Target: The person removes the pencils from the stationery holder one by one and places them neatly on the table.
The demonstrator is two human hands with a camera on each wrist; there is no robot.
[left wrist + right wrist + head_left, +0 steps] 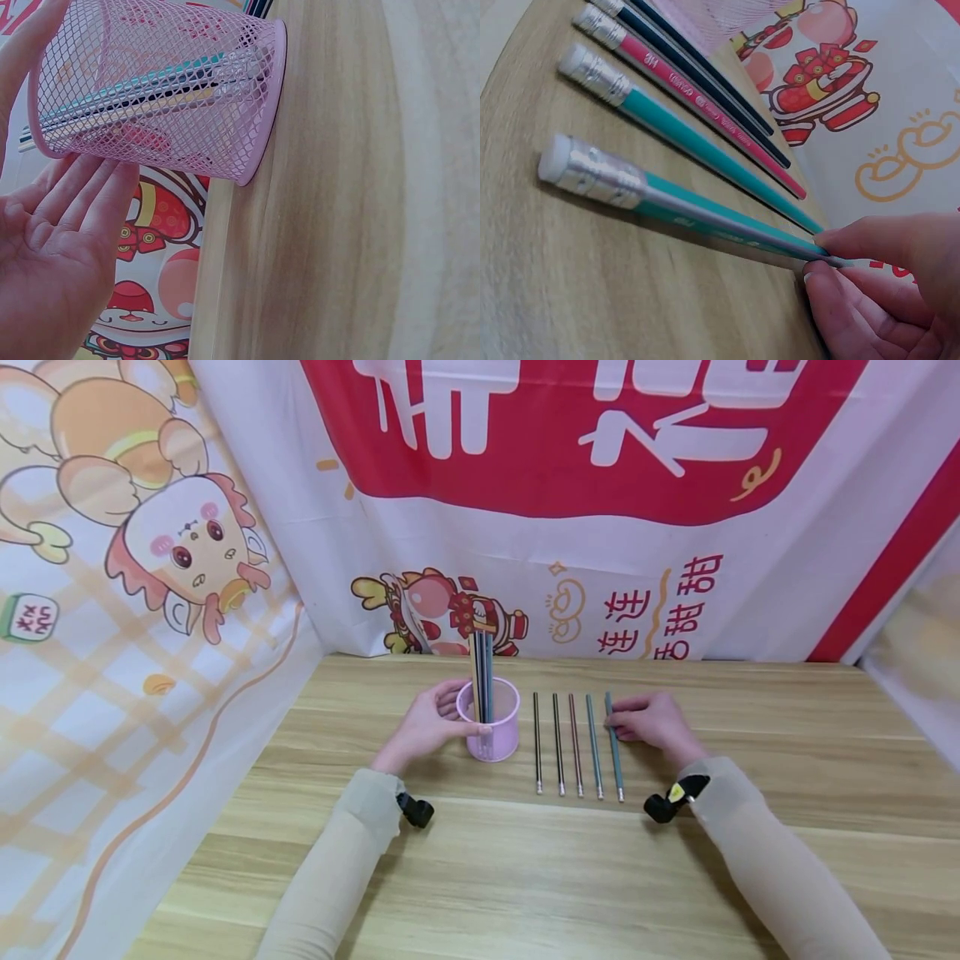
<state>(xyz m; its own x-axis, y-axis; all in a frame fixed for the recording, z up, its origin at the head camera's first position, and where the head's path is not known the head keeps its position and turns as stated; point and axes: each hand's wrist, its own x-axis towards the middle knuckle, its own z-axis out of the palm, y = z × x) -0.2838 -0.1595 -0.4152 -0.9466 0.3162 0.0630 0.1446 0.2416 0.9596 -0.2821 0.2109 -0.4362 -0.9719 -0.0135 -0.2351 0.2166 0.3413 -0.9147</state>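
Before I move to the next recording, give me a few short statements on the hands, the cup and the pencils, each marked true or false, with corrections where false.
1. The left hand holds the pink cup, and the right hand pinches a green pencil. True.
2. The pinched pencil is the nearest in the row to the cup. False: it is the farthest.
3. Five pencils make up the row, counting the pinched one. True.
4. The cup lies on its side. False: it stands upright on the table.
5. The erasers in the row point toward the person. True.
6. The cup has nothing in it. False: several more pencils stand in it.
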